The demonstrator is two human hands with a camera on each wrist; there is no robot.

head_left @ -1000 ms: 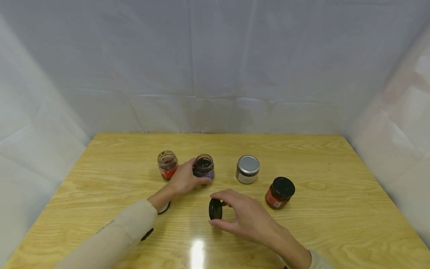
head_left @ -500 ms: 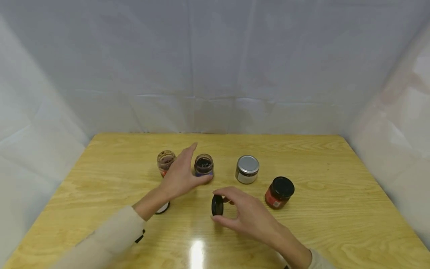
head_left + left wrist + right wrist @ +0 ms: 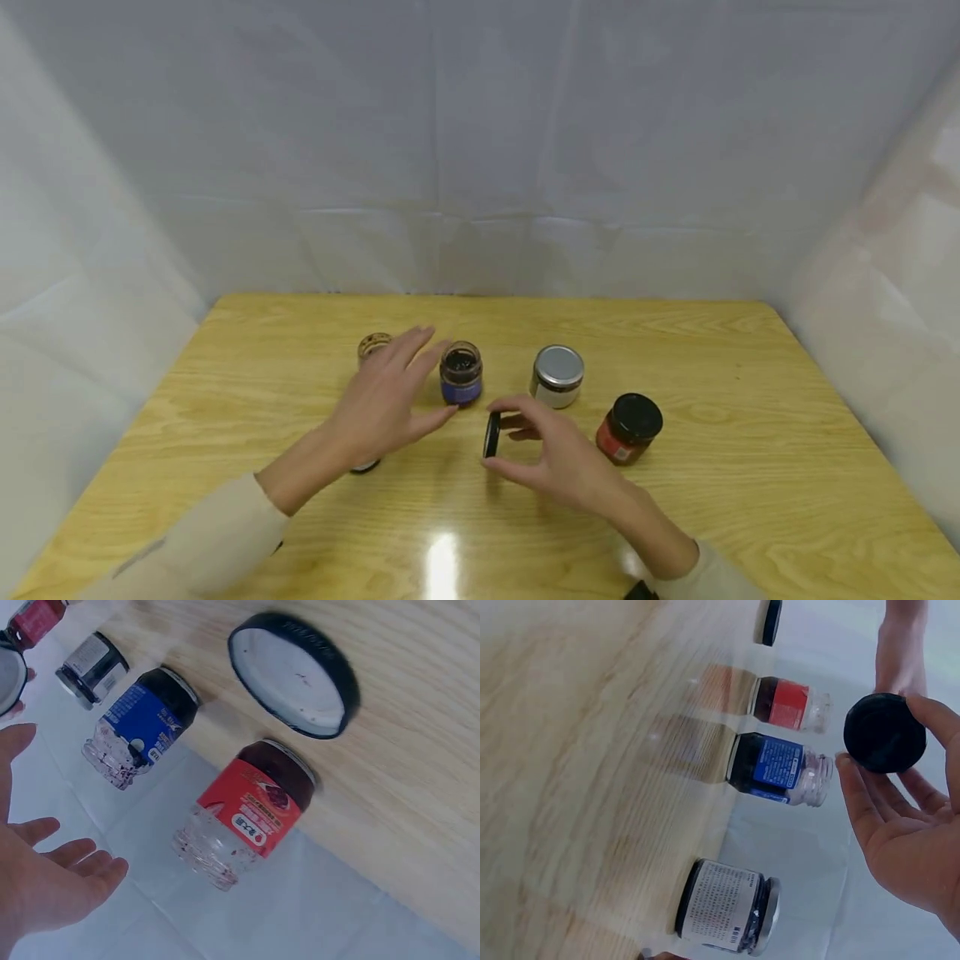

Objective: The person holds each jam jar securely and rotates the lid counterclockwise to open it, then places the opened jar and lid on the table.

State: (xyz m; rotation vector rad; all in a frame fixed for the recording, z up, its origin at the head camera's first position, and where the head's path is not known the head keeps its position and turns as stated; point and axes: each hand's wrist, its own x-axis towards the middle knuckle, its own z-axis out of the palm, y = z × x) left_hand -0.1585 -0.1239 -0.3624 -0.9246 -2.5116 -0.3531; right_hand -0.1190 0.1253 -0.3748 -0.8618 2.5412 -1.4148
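My right hand (image 3: 570, 462) pinches a black jar lid (image 3: 492, 435) by its rim, holding it on edge above the table. In the right wrist view the dark top of that lid (image 3: 885, 733) faces the camera. My left hand (image 3: 375, 408) is held with fingers spread beside the open blue-labelled jar (image 3: 461, 390), apart from it, with nothing in its grasp. Dark contents fill that jar's lower part. Behind the left hand stands an open red-labelled jar (image 3: 259, 802), mostly hidden in the head view. Another black lid (image 3: 296, 675) lies white inside up on the table.
A jar with a silver lid (image 3: 558, 375) stands right of the blue-labelled jar. Farther right and nearer is a red-labelled jar with a black lid (image 3: 630, 429). All stand on a wooden table (image 3: 720, 500), with white sheeting (image 3: 495, 167) along the back and sides.
My left hand has let go of the blue-labelled jar and drawn back to the left, fingers spread. The right hand has raised the lid slightly and turned it more edge-on.
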